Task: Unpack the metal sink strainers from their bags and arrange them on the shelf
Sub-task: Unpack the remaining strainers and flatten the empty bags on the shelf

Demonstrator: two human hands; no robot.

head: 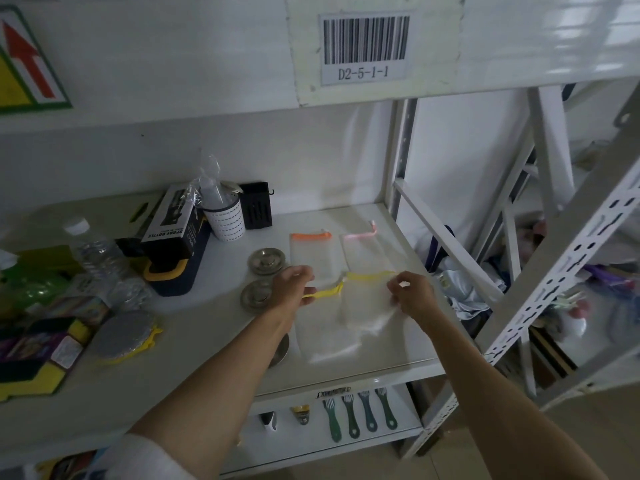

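Observation:
Two metal sink strainers lie on the white shelf (207,327): one strainer (267,260) behind, another strainer (255,296) just in front of it. A third round metal piece (281,351) shows partly under my left forearm. My left hand (293,283) pinches the yellow drawstring (323,293) of a white mesh bag (369,304). My right hand (410,295) grips that bag's right edge. Another mesh bag (325,344) lies flat below it. An orange-trimmed bag (313,252) and a pink-trimmed bag (363,249) lie flat behind.
A black spray-bottle box (173,237), a white perforated cup (225,220), a black holder (256,209), a water bottle (97,258) and sponges (38,351) crowd the shelf's left side. A shelf upright (401,161) stands at the right. Brushes (360,414) lie on the lower shelf.

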